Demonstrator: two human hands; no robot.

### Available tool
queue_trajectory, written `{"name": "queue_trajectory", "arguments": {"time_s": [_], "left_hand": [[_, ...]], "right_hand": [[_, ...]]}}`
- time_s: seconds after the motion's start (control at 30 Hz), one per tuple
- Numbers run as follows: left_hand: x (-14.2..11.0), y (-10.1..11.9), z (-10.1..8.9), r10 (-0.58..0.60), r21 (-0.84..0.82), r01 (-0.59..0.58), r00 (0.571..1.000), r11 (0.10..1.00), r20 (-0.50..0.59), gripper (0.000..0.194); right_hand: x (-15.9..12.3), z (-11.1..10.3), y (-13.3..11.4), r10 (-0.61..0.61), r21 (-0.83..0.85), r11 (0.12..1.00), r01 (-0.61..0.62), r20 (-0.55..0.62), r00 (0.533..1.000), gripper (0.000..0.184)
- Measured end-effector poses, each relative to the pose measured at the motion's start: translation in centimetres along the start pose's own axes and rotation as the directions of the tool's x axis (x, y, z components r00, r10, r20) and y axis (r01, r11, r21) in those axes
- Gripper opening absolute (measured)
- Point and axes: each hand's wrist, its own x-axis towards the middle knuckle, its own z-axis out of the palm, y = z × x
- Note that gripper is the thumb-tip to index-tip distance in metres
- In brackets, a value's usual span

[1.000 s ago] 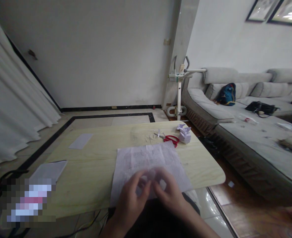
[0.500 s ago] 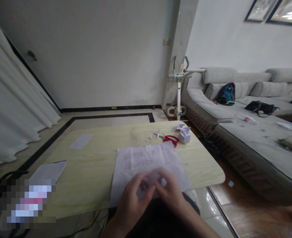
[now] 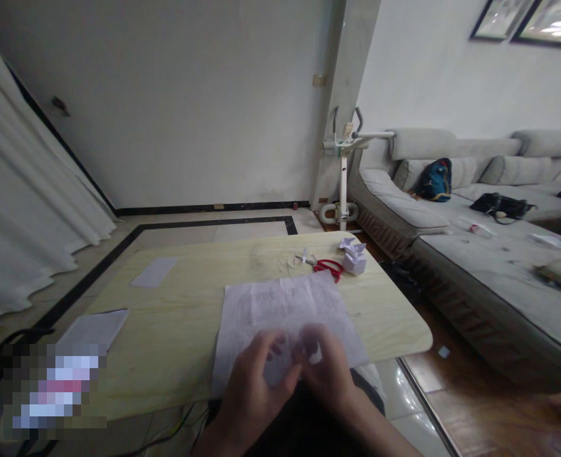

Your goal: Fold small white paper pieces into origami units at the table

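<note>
Over a large printed sheet of paper (image 3: 256, 311) near the table's front edge, my left hand (image 3: 256, 374) and my right hand (image 3: 328, 368) work close together. Between them is a small whitish piece of paper (image 3: 281, 362), its shape blurred and partly covered by fingers. My left thumb and fingers curl around its left side. The fingers of my right hand are bent in on its other side, smeared by motion. Beyond the sheet lie red-handled scissors (image 3: 329, 268), with thin paper strips (image 3: 289, 261) beside their blades and folded white paper pieces (image 3: 355, 259) to their right.
The pale wooden table (image 3: 176, 355) carries a small white sheet (image 3: 155, 271) and a stack of paper (image 3: 94, 330) on the left. A blurred-out patch hides the lower left corner. A grey sofa (image 3: 490, 266) and a white exercise machine (image 3: 343, 184) stand beyond the right side.
Both hands stay over the sheet. The fingers of my right hand have lifted and shifted slightly right, opening a small gap from my left fingertips. Scissors and papers on the table have not moved.
</note>
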Motion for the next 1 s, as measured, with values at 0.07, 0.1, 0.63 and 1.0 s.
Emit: {"name": "queue_trajectory", "arguments": {"time_s": [0.07, 0.1, 0.63, 1.0], "left_hand": [[0.0, -0.2, 0.0, 0.001, 0.03, -0.001, 1.0, 1.0, -0.006, 0.023], [0.0, -0.3, 0.0, 0.024, 0.062, -0.022, 0.999, 0.998, -0.022, 0.017], [0.3, -0.1, -0.1, 0.025, 0.149, -0.019, 0.999, 0.989, -0.035, 0.02], [0.4, 0.3, -0.5, -0.064, -0.186, 0.058, 0.997, 0.981, -0.03, 0.025]], "right_hand": [[0.0, 0.0, -0.1, -0.06, -0.036, 0.998, 0.06, 0.004, 0.998, 0.012], [0.0, -0.1, -0.2, -0.079, -0.044, 0.996, 0.079, 0.011, 0.997, 0.012], [0.2, -0.5, -0.6, -0.172, 0.067, 0.983, 0.17, 0.02, 0.985, 0.023], [0.2, -1.1, -0.5, -0.213, 0.161, 0.968, 0.191, 0.129, 0.969, 0.031]]}}
